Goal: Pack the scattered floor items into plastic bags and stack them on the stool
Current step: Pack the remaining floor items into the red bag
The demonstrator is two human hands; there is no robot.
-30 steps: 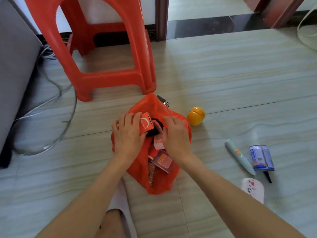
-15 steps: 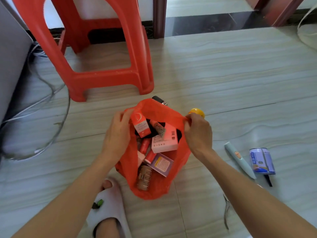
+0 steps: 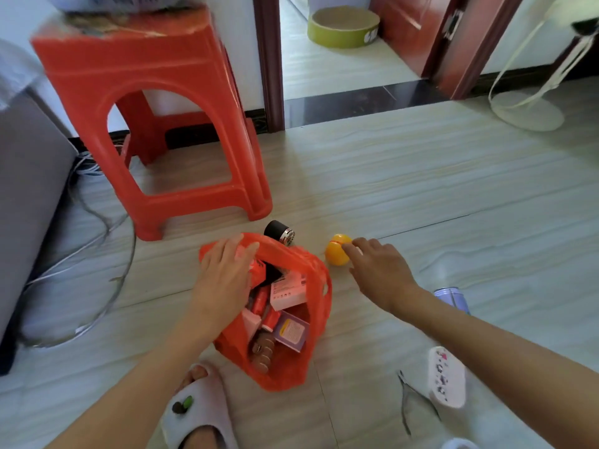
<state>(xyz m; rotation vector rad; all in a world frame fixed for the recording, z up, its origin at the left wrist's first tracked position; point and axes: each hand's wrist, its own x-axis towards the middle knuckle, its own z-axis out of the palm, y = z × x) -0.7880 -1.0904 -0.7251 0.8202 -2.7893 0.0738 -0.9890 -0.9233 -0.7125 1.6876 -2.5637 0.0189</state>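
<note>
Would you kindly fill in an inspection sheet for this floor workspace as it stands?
Surface: pale tiled floor.
Job's things: orange plastic bag open, holding boxes and tubes; yellow ball, black cylinder, can, white patterned case and clippers loose; red stool already carries something blurred.
Clutter: nothing seen.
Hands: left hand on the bag's rim; right hand reaching, fingertips at the ball.
Cables: grey cables beside the stool.
Surroundings: doorway, fan base.
</note>
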